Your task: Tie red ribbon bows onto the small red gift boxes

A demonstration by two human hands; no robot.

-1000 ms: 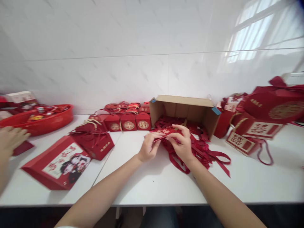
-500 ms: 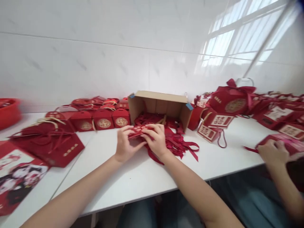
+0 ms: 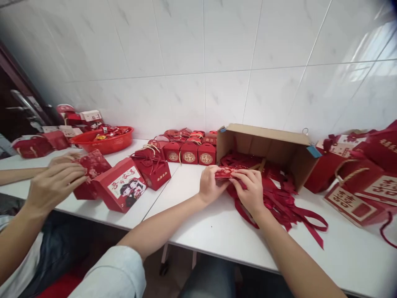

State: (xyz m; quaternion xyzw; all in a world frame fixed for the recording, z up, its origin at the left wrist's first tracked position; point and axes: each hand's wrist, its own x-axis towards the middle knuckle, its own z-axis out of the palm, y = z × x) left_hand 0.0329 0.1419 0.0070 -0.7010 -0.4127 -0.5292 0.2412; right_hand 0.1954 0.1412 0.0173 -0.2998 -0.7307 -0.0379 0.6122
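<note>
Over the white tabletop [image 3: 192, 225], my left hand [image 3: 211, 185] and right hand [image 3: 249, 189] both pinch a small red printed paper piece [image 3: 226, 172], fingers closed on its two ends. Right behind it the open brown cardboard carton [image 3: 263, 134] lies on its side, dark red satin ribbons [image 3: 283, 203] spilling out beside my right wrist. Small red gift boxes with gold emblems [image 3: 189, 153] stand in rows left of the carton; red boxes with cream labels [image 3: 350, 205] crowd its right. Further left, a neighbour's hands [image 3: 56, 182] hold a red patterned box [image 3: 93, 167] near a red plastic basin [image 3: 107, 145].
</note>
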